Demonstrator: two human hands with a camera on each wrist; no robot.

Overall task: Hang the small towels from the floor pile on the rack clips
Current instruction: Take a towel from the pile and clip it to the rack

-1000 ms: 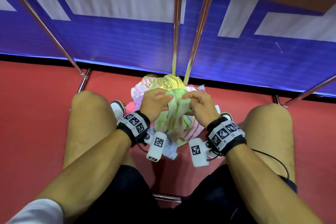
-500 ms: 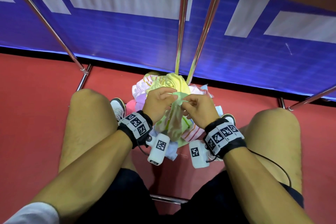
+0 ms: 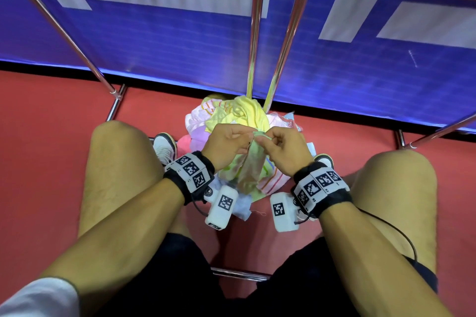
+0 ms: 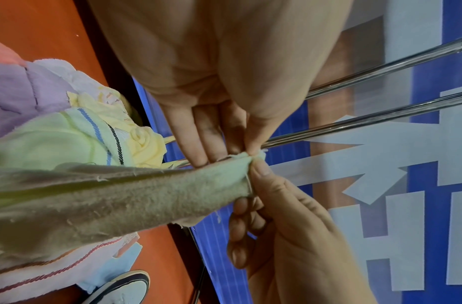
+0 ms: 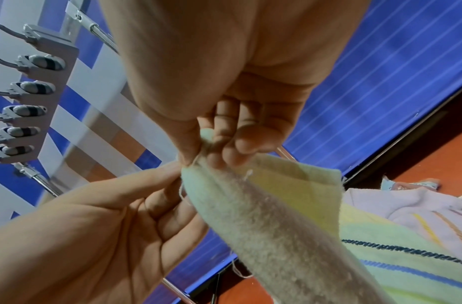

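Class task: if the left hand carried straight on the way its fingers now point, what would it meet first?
Probably the right hand: the left hand points at it, with only the pinched green towel between. Depth is uncertain.

Pretty bright, even indoor light all round, with glare streaks down the chrome rack poles (image 3: 288, 33) and a soft shadow on the red floor (image 3: 38, 136) between the knees. Wide-angle bending at the edges, and both wrist views go soft and fuzzy up close on the green towel (image 4: 136, 197).

No readable words or numbers show. The blue banner (image 3: 180, 41) behind the rack carries only cropped white shapes, and the wristbands (image 3: 192, 171) carry black-and-white square code markers.
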